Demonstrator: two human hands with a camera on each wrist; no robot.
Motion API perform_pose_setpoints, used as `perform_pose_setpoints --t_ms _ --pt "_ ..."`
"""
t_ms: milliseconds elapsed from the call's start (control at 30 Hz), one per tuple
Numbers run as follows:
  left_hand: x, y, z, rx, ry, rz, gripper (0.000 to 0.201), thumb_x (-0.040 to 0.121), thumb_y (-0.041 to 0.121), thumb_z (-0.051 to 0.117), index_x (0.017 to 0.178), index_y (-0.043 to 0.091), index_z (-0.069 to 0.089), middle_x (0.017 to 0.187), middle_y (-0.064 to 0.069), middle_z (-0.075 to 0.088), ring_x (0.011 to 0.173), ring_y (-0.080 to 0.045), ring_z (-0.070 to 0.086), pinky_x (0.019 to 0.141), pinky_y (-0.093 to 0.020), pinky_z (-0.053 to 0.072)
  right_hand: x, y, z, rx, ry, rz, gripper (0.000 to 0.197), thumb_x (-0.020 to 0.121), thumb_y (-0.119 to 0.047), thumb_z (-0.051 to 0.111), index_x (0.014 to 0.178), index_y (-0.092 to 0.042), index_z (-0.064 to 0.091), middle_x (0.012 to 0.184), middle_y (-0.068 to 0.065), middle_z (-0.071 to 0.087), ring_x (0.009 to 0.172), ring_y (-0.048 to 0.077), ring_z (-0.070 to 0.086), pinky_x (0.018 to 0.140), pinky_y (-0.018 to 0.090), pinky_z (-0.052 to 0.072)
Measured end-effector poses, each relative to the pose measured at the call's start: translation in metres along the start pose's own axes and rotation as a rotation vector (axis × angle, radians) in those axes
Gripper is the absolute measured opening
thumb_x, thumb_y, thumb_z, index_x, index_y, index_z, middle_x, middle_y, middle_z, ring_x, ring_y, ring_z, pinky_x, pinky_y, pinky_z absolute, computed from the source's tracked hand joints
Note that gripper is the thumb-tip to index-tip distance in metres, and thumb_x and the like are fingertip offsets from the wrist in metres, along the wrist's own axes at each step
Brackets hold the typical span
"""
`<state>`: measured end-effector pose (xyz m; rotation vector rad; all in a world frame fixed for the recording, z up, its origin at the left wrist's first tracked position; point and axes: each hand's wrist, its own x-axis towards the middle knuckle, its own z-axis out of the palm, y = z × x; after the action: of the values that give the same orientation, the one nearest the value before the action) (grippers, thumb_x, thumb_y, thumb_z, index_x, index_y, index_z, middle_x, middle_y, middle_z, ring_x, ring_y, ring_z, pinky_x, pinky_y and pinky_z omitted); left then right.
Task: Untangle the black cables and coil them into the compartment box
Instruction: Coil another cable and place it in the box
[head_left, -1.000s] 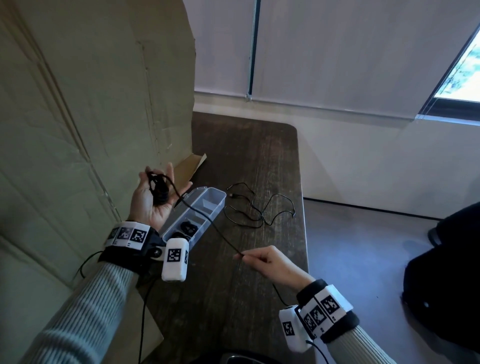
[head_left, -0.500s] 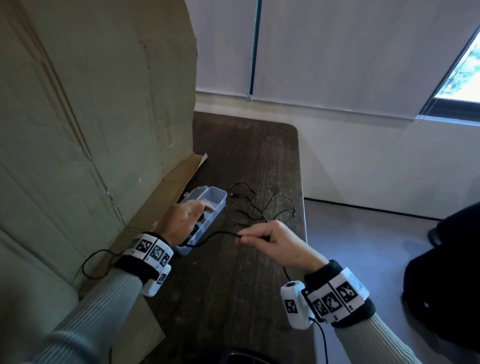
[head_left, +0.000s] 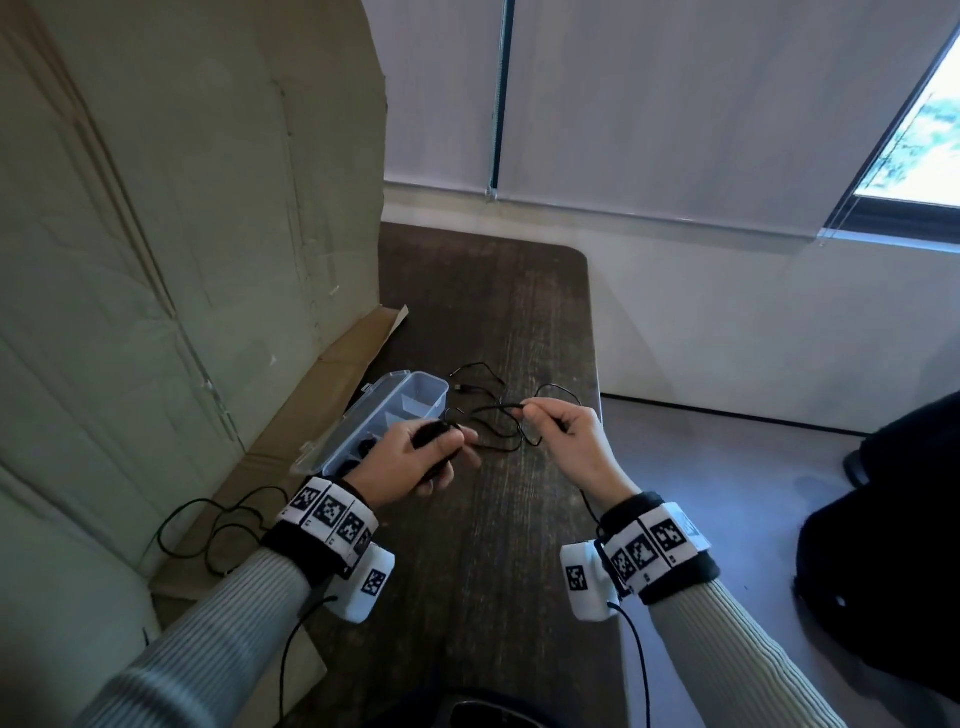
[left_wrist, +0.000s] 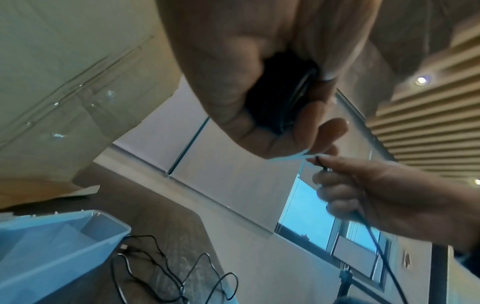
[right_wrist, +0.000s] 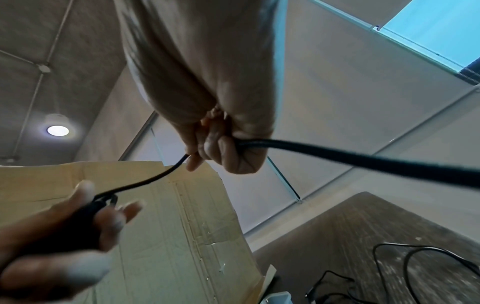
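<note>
Here, largest first: tall cardboard sheet (head_left: 182, 234) leaning along the left edge of the dark bench (head_left: 493, 545). Next, clear compartment box (head_left: 387, 415) lying lid-open on the bench just beside the cardboard, with something dark already in a near compartment, the far ones looking bare. Beyond the box, loose black cable (head_left: 498, 415) sprawled in open loops on the bench, still to be dealt with. Closer in, left hand (head_left: 415, 462) clenched round a wound coil (left_wrist: 283, 92) of black cable, hovering just beside the box's near end. Right hand (head_left: 571, 447) pinching the same cable's free tail (right_wrist: 161, 174) between thumb and fingertip, the slack running through the fist and out towards the wrist. Short taut stretch spanning the two grips.

Step in hand, by the look of it: winding one cable, nearly finished, only the tail left out. Next move likely calls for feeding that tail round the coil without letting the turns spring loose, then lowering the bundle into a free compartment. Remaining tangle on the bench after that.
</note>
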<state>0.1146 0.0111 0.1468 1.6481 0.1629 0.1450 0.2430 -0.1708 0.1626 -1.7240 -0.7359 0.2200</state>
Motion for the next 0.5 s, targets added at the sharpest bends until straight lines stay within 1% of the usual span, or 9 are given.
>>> perform_pose_setpoints --t_ms 67,133,200,233,267,300,367,433,500 --pt "0.004 0.005 0.0 -0.164 0.086 -0.014 0.035 0.093 0.03 0.047 0.114 0.006 0.06 0.106 -0.006 0.073 0.062 -0.016 0.065 0.043 -0.023 0.045 0.0 0.003 0.003 -0.002 -0.043 0.043 0.018 0.097 -0.012 0.056 0.1 -0.007 0.073 0.067 -0.022 0.063 0.062 -0.012 0.057 0.061 0.006 0.042" --pt "0.007 0.012 0.001 -0.369 0.139 -0.056 0.042 0.091 0.035 0.045 0.118 0.005 0.058 0.116 -0.005 0.069 0.085 -0.023 0.072 0.053 -0.03 0.056 0.0 0.011 0.008 -0.045 -0.083 0.079 0.02 0.099 -0.016 0.053 0.097 -0.014 0.073 0.056 -0.023 0.058 0.051 -0.005 0.05 0.055 0.012 0.038" --pt "0.01 0.014 -0.002 -0.543 0.188 -0.079 0.045 0.091 0.038 0.043 0.118 0.005 0.057 0.122 -0.009 0.066 0.106 -0.028 0.067 0.069 -0.04 0.06 -0.001 0.018 0.012 -0.104 -0.114 0.074 0.021 0.099 -0.021 0.052 0.095 -0.024 0.073 0.062 -0.015 0.064 0.055 0.002 0.051 0.055 0.028 0.046" --pt "0.012 0.014 -0.004 -0.593 0.214 -0.072 0.047 0.09 0.04 0.043 0.117 0.004 0.056 0.124 -0.012 0.064 0.11 -0.029 0.064 0.077 -0.042 0.059 -0.002 0.019 0.015 -0.138 -0.136 0.081 0.021 0.098 -0.023 0.053 0.094 -0.029 0.073 0.073 -0.009 0.07 0.062 0.012 0.058 0.063 0.036 0.052" --pt "0.014 0.013 -0.006 -0.621 0.233 -0.057 0.048 0.089 0.042 0.043 0.116 0.004 0.055 0.126 -0.014 0.062 0.113 -0.03 0.063 0.084 -0.044 0.057 -0.003 0.019 0.017 -0.168 -0.172 0.09 0.02 0.098 -0.026 0.054 0.095 -0.032 0.073 0.083 -0.005 0.073 0.071 0.018 0.063 0.072 0.038 0.054" --pt "0.015 0.013 -0.007 -0.634 0.247 -0.043 0.048 0.088 0.043 0.043 0.115 0.005 0.054 0.127 -0.014 0.06 0.114 -0.029 0.062 0.089 -0.045 0.053 -0.005 0.019 0.018 -0.194 -0.219 0.093 0.02 0.098 -0.027 0.054 0.096 -0.032 0.073 0.083 -0.008 0.073 0.071 0.015 0.063 0.072 0.034 0.054" --pt "0.017 0.013 -0.007 -0.649 0.258 -0.034 0.046 0.087 0.046 0.041 0.111 0.01 0.054 0.124 -0.012 0.062 0.114 -0.026 0.063 0.096 -0.049 0.046 -0.01 0.014 0.024 -0.234 -0.321 0.078 0.024 0.098 -0.027 0.053 0.088 -0.04 0.071 0.062 -0.024 0.063 0.055 -0.001 0.052 0.062 0.021 0.046" --pt "0.017 0.013 -0.005 -0.683 0.27 -0.035 0.04 0.091 0.046 0.039 0.107 0.013 0.055 0.118 -0.011 0.066 0.11 -0.026 0.065 0.094 -0.054 0.045 -0.013 0.009 0.032 -0.288 -0.391 0.051 0.043 0.099 -0.027 0.052 0.066 -0.053 0.06 0.05 -0.022 0.051 0.048 -0.001 0.042 0.058 0.019 0.039" --pt "0.018 0.015 -0.002 -0.714 0.299 -0.025 0.034 0.097 0.042 0.035 0.103 0.015 0.054 0.108 -0.007 0.069 0.102 -0.027 0.068 0.085 -0.055 0.05 -0.016 0.005 0.038 -0.348 -0.46 0.038 0.053 0.1 -0.027 0.051 0.056 -0.057 0.054 0.05 -0.019 0.049 0.047 0.0 0.041 0.055 0.017 0.036"
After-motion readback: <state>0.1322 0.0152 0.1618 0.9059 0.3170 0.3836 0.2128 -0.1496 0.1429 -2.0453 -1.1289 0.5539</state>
